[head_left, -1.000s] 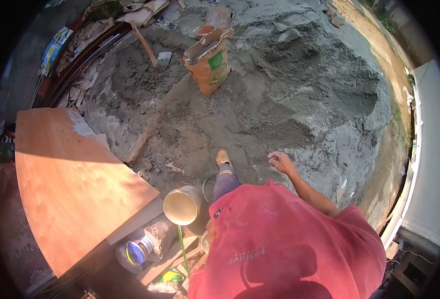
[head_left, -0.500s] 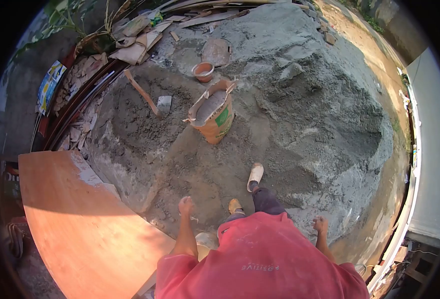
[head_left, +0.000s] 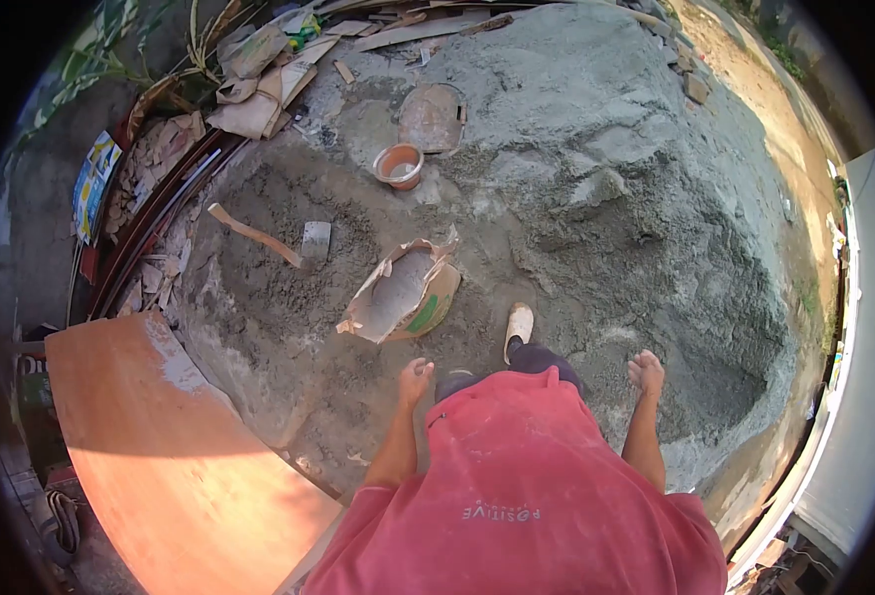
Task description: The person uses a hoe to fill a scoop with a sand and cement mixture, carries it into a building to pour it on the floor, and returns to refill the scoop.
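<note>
My left hand (head_left: 417, 378) hangs beside my body with its fingers curled in, and nothing shows in it. The open paper sack (head_left: 439, 304) of grey powder stands just in front of it, apart from the hand. On the other side, my right hand (head_left: 646, 372) is loosely closed over the sand, dusty and with no object visible in it. Beyond the sack sit an orange bucket (head_left: 399, 167) and a hoe (head_left: 315, 242) with a wooden handle, its blade resting on the grey mix.
A large sand pile (head_left: 646, 228) rises ahead and to the right. An orange-brown board (head_left: 189, 446) lies at the lower left. Scrap wood and cardboard (head_left: 259, 94) line the back left. A flat brown slab (head_left: 432, 119) lies behind the bucket.
I have stepped forward, so the sack, hoe and board look nearer or shifted in view. My hands have swung forward, the left toward the sack. Neither has taken hold of anything.
</note>
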`<action>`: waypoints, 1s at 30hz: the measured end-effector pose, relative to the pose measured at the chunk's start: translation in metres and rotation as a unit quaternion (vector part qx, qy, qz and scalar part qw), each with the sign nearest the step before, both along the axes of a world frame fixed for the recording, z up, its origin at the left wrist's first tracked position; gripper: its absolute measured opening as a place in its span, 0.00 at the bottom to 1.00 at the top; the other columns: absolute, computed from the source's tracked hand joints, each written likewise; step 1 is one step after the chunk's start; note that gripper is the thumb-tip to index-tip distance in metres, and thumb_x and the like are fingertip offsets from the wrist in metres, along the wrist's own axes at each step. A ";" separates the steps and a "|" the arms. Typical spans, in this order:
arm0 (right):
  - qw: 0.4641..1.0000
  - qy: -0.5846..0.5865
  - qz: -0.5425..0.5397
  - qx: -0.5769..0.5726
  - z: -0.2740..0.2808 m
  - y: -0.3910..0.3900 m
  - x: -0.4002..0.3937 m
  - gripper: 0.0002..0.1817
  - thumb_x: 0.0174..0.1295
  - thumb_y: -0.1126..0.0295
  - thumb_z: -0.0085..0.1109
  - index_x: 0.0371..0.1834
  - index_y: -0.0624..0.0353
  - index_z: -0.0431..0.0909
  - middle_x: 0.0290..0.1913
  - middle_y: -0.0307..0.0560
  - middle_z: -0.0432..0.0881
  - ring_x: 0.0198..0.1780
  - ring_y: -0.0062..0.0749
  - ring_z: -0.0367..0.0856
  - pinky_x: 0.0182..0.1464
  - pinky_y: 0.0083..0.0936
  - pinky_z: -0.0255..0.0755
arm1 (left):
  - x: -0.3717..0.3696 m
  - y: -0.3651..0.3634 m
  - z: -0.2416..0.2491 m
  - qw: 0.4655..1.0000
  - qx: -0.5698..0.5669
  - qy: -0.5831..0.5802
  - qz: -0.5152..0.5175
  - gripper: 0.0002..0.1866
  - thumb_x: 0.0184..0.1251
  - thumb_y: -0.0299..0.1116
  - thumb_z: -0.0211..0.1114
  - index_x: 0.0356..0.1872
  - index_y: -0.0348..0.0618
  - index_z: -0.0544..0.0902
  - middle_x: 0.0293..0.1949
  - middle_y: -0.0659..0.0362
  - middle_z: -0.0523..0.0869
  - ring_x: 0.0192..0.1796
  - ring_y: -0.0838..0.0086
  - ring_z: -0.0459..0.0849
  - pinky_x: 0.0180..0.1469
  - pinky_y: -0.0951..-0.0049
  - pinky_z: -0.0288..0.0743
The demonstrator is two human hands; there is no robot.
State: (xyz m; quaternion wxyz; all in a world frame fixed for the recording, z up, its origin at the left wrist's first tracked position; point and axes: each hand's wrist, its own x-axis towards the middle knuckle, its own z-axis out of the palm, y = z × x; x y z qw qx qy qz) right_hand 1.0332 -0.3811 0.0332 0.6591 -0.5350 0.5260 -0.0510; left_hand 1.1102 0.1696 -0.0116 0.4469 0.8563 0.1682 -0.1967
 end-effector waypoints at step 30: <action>0.944 0.323 0.066 -0.021 0.033 0.088 0.337 0.08 0.56 0.74 0.56 0.39 0.62 0.78 0.29 0.45 0.81 0.26 0.27 0.80 0.28 0.20 0.74 | 0.896 -0.268 -0.250 0.989 0.056 0.002 -0.135 0.31 0.63 0.48 0.59 0.57 0.32 0.70 0.51 0.38 0.79 0.53 0.46 0.77 0.57 0.55 0.69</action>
